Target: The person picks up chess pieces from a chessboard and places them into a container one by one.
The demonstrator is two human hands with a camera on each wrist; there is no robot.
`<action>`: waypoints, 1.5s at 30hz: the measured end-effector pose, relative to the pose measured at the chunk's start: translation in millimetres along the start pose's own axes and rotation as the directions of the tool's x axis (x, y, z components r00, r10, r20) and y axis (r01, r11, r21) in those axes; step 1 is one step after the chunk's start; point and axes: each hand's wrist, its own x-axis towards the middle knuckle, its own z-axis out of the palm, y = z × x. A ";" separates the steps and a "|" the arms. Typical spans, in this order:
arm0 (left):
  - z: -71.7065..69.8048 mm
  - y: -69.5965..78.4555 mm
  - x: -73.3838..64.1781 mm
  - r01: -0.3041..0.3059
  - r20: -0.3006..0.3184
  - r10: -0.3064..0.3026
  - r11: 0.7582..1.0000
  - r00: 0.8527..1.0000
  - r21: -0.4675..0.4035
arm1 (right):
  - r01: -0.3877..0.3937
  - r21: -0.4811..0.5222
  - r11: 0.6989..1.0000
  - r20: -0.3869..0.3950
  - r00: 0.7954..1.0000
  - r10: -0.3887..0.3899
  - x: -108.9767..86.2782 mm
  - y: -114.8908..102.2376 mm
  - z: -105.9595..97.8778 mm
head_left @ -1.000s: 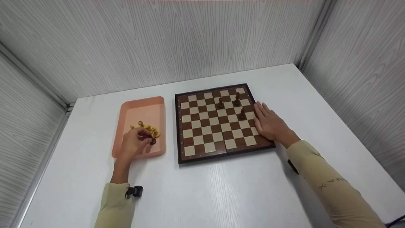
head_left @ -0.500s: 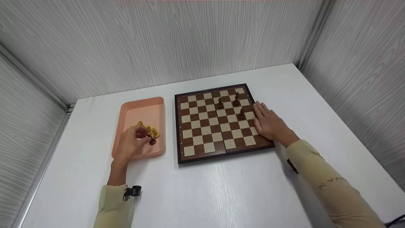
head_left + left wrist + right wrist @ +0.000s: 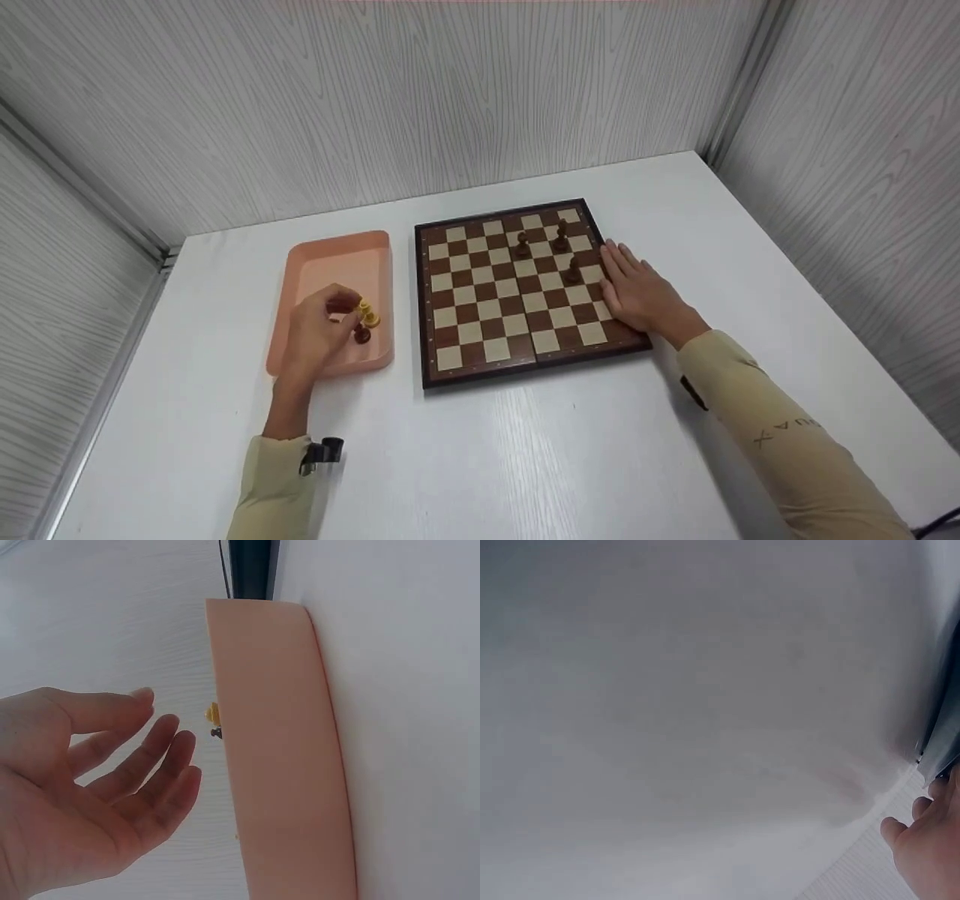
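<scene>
My left hand [image 3: 321, 330] is over the pink tray [image 3: 341, 259], its thumb and fingers loosely bent near the pieces. In the left wrist view this hand [image 3: 112, 784] has no piece visible between thumb and fingers. By the fingertips are yellow chess pieces [image 3: 372, 319] and a dark chess piece [image 3: 362, 335]; the hand hides part of the pile. My right hand [image 3: 639, 292] rests with straight fingers along the right edge of the chessboard [image 3: 480, 369]. Three dark chess pieces stand on the board: one [image 3: 523, 246] near the middle fold, another [image 3: 561, 237] behind, a third [image 3: 573, 271] closer to the right hand.
Tray and board lie side by side on a white table [image 3: 495, 465], with a narrow gap between them. Wood-grained panels [image 3: 420, 97] rise behind and at both sides. A black cable [image 3: 937, 521] shows at the lower right corner.
My left hand has drawn back slightly, then shifted toward the yellow pieces, and now covers more of them. The dark piece stays in the tray. The right hand keeps its place.
</scene>
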 end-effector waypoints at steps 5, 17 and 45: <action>4.0 13.0 0.7 -0.024 0.035 0.027 0.997 0.999 -0.071 | -0.005 0.004 1.000 -0.001 1.000 0.005 -1.0 1.6 -0.2; 26.3 34.9 3.2 -0.098 0.064 0.107 0.986 0.992 -0.137 | -0.013 0.012 1.000 0.032 0.999 0.013 1.2 0.5 0.3; 76.6 72.8 20.2 -0.201 0.091 0.239 0.932 0.967 -0.303 | -0.018 0.014 1.000 0.029 0.999 0.018 0.3 0.0 -0.1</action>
